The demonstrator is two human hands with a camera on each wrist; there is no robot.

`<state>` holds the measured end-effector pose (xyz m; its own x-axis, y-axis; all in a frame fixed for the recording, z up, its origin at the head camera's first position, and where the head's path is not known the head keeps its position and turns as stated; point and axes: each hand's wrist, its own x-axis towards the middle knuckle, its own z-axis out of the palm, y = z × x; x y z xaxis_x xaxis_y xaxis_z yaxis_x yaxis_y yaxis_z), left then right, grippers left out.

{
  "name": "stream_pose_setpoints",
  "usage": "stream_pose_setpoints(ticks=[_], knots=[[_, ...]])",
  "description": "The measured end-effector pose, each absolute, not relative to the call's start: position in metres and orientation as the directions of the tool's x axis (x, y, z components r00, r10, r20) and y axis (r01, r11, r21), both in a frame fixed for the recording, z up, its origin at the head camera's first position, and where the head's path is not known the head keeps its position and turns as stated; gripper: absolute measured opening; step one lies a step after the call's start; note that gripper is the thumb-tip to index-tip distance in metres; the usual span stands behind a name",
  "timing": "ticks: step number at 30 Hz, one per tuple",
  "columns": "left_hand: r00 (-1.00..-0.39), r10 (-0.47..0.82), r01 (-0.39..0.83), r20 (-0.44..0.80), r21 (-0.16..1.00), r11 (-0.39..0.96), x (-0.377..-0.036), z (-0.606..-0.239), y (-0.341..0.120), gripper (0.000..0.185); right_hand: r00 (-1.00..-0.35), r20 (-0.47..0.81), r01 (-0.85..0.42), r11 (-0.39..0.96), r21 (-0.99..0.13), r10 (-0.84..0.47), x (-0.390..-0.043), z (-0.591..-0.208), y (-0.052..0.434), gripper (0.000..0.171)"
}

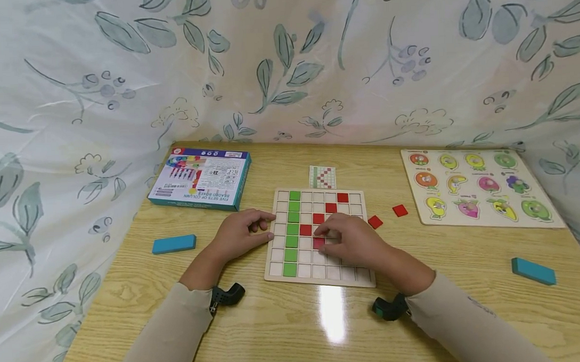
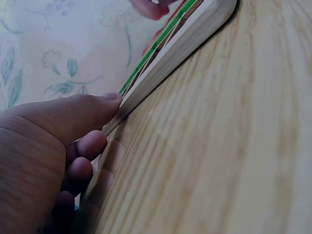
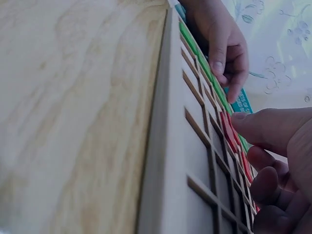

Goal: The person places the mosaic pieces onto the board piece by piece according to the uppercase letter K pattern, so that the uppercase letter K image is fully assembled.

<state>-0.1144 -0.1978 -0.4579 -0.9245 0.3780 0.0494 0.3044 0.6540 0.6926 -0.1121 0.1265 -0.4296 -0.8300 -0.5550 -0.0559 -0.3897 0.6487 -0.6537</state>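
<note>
Board sits flat on the table, centre, in front of me. Green column filled on its left side; red tiles run in a diagonal from upper right toward the middle.

My right hand lies over the middle of the board, fingers curled, fingertips pressing a red tile into a cell next to the green column. In the right wrist view my fingers bear on the red row from above. Whether the tile is fully seated I cannot tell; my fingers cover most of it.

My left hand rests at the board's left edge, fingers loosely bent, thumb against the rim, holding nothing, only bracing.

Risks, as I judge them:
- Tile tilted on the grid rib. Pressing on one corner could jam it or flip it out.
- Board sliding. The table looks glossy; a sideways push from the right hand with weak bracing on the left could shift it.
- Wrong cell. The pattern card lies just beyond the board's far edge, and my hand hides the neighbouring cells, so a miscount is easy.
- My right wrist could brush the seated red tiles nearby.

Two spare red tiles lie on the table just right of the board, within reach.
</note>
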Motion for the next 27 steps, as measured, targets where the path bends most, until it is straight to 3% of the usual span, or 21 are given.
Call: stream_pose_setpoints(ticks=[27], knots=[[-0.927, 0.372, 0.3, 0.042, 0.679, 0.67, -0.115, -0.46, -0.197, 0.038, -0.908, 0.041, -0.339, 0.673, -0.658, -0.417, -0.123, -0.434, 0.212, 0.034]])
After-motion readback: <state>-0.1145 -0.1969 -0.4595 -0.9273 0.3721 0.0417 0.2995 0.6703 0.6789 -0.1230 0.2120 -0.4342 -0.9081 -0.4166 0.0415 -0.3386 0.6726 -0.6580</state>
